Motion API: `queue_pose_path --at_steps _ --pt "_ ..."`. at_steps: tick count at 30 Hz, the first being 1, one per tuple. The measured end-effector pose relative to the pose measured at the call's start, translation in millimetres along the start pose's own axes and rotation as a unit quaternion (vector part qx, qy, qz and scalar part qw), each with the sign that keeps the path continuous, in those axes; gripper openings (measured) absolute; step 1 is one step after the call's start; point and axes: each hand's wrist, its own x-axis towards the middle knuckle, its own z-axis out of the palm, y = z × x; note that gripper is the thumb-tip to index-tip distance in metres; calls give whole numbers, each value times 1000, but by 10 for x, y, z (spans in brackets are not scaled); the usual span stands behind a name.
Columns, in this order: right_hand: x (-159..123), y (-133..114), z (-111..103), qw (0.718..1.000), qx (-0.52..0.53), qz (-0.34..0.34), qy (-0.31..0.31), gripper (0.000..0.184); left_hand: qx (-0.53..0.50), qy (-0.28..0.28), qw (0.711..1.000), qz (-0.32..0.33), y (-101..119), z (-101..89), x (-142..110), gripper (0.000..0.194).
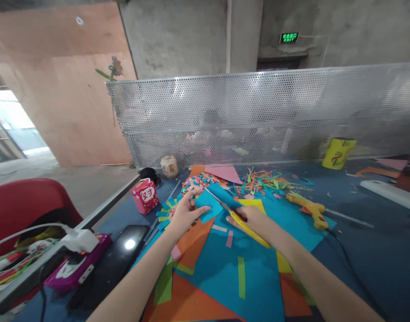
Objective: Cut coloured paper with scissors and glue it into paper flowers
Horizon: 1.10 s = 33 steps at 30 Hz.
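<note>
My left hand [188,210] pinches a piece of blue paper [208,203] between thumb and fingers. In my right hand [250,217] is a pair of scissors [248,230] with yellow handles, its blades pointing up and left across the blue paper. Beneath both hands lie large sheets of blue paper [221,277], with orange paper [191,241] and yellow paper sticking out around them. Small strips rest on top, among them a green strip [241,277] and a pink strip [229,239]. The exact spot where the blades meet the paper is too small to make out.
A yellow glue gun [308,210] lies at the right, its cord trailing forward. Behind my hands are heaped paper scraps [265,181]. On the left are a pink box [144,197], a black phone [124,246] and a power adapter [79,241]. A perforated metal screen [225,116] borders the back.
</note>
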Motion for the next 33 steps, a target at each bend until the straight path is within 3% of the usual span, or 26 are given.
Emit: queue_pose_path --at_steps 4,7,11,15,18,22,24,26,29,33 --pt "-9 0 -29 999 23 -19 22 41 8 -39 999 -17 20 11 -14 54" --pt "-62 -16 -101 994 84 -76 8 39 -16 -40 999 -19 4 1 -8 50" --pt "-182 -72 -232 969 194 -147 -48 36 -94 27 995 25 20 -35 20 51" --pt "-250 -97 -307 947 269 -164 -56 46 -178 129 975 43 115 -62 51 52" --pt "-213 -93 -302 965 231 -126 -10 50 -206 169 963 35 142 -67 70 50" --pt "-80 -30 -215 996 5 1 85 43 -124 153 979 46 53 -72 93 42" --pt "-13 47 -156 989 -95 86 77 39 -91 140 985 39 -2 -73 101 39" --pt "36 139 -106 982 -129 131 53 33 -66 130 989 23 -41 -70 103 37" --pt "70 248 -64 984 -116 129 42 23 -28 105 994 -13 -71 -52 98 34" --pt "75 245 -49 991 -68 99 54 24 -12 53 997 -52 -79 -13 81 35"
